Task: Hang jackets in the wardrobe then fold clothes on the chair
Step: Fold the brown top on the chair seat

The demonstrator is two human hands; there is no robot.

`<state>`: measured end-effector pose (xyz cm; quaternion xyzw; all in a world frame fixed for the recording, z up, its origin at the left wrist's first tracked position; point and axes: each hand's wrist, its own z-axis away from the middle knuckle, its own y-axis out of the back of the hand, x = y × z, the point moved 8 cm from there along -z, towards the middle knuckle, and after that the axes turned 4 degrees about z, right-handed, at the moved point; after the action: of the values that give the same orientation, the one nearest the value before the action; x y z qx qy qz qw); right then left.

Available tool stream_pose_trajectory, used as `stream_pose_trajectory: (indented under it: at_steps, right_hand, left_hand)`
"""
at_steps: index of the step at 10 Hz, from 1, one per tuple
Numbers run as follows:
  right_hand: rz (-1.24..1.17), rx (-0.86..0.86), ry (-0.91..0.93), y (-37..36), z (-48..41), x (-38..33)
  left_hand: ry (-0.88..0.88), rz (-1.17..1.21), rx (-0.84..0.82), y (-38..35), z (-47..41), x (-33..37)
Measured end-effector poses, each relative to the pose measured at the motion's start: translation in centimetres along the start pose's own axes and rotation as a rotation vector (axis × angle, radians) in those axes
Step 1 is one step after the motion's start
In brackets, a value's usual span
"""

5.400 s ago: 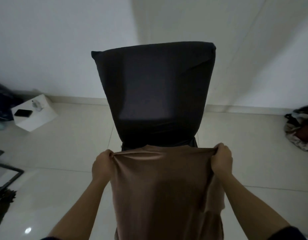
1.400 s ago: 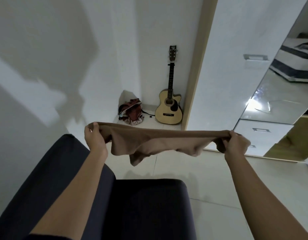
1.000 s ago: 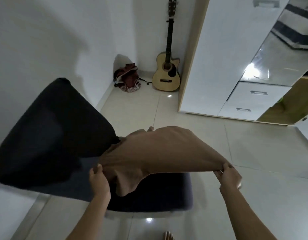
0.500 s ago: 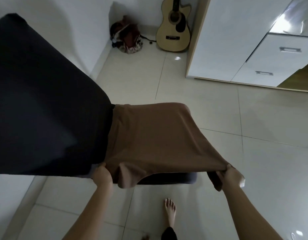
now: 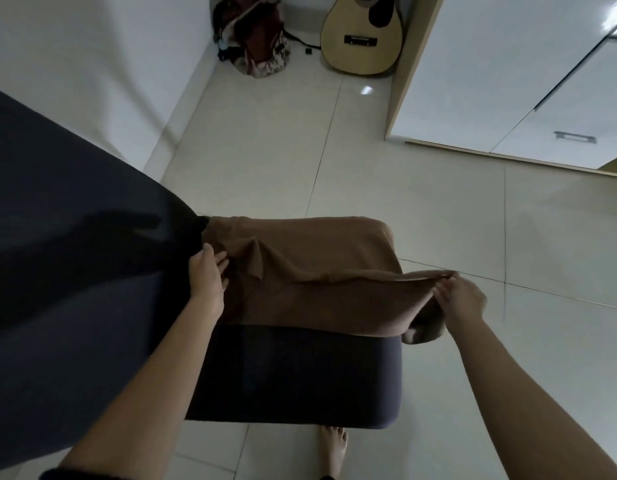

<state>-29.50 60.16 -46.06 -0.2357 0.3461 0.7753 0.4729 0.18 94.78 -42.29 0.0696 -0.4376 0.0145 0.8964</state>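
Shirt (image 5: 317, 265), brown, lies spread across the far half of the chair (image 5: 300, 375) seat, its left end against the dark chair back (image 5: 75, 271). The near half of the seat is bare.

Left hand (image 5: 206, 275): at the shirt's left end, beside the chair back. Fingers (image 5: 222, 264) fairly straight, slightly spread, laid on the cloth. A small fold stands up just right of them.

Right hand (image 5: 459, 299): past the seat's right edge, fingers pinching the shirt's hem, which is lifted off the seat. Loose cloth droops below this hand over the seat's corner.

A bare foot (image 5: 335, 448) on the tiled floor (image 5: 438, 220), just at the seat's near edge.

Far corner: guitar (image 5: 362, 39) leaning upright, bag (image 5: 255, 39) on the floor left of it. White wardrobe (image 5: 490, 81) to the right, touching the guitar's side.
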Motion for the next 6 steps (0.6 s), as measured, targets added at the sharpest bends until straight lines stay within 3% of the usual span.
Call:
stream_pose_trajectory:
  at_steps: [1,3,4,6]
  right_hand:
    - [0.108,-0.063,-0.055,-2.0,-0.4,2.7]
    - [0.364,-0.203,-0.337,-2.8,1.7,10.9]
    - [0.237,-0.239,-0.449,-3.3,2.1,13.1]
    - [0.129,-0.106,-0.38,-3.7,-0.4,13.6]
  left_hand:
    - [-0.033,-0.269,0.114,2.1,-1.8,-3.4]
    - [0.312,-0.26,0.471,8.4,-0.1,-11.0]
    - [0.387,-0.004,0.437,8.3,-0.4,-13.1]
    - [0.281,0.135,0.268,6.6,-1.5,-12.3]
